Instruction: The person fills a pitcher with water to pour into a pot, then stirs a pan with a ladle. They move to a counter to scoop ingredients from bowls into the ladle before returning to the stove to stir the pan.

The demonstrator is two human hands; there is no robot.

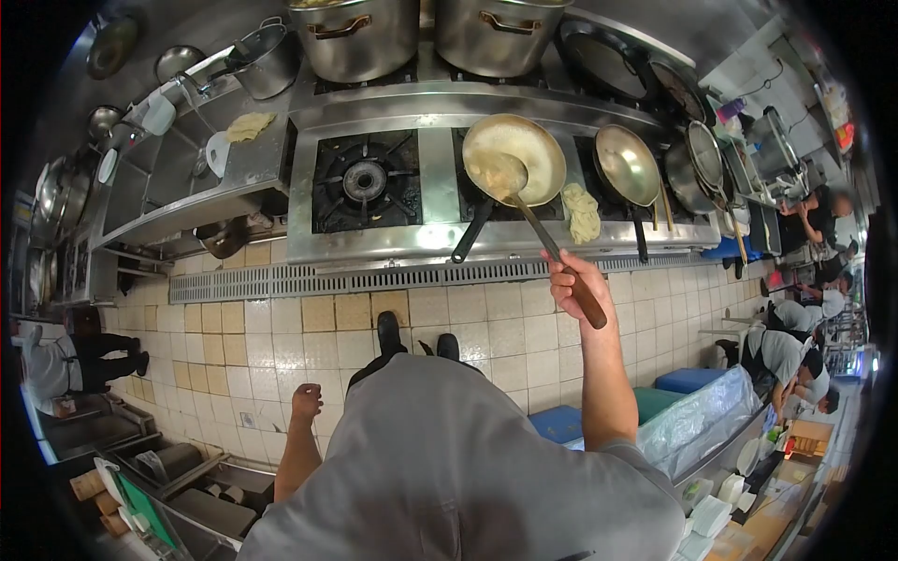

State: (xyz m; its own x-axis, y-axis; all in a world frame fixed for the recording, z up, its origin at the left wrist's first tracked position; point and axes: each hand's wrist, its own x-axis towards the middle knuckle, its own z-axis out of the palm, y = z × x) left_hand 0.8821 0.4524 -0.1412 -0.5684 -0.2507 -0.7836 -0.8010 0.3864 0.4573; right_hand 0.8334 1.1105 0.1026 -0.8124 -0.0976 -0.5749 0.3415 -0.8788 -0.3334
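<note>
My right hand [572, 282] is closed around the brown handle of a long ladle [538, 224]. The ladle's bowl rests inside a frying pan [543, 145] on the middle burner, among pale, creamy-looking food. The pan's black handle points toward me, with no hand on it. Down at my side hangs my left hand [307, 400], away from the stove, its fingers loosely curled and nothing visible in them. Just right of the pan lies a crumpled yellowish cloth [581, 213]. A second frying pan [627, 166] sits on the burner farther right.
To the left is a bare gas burner [365, 180]. Two large stockpots [355, 47] stand behind. A floor drain grate [374, 283] runs along the stove's foot. Behind me on the right are bins, one lined with clear plastic [703, 425]. Other people work at both sides.
</note>
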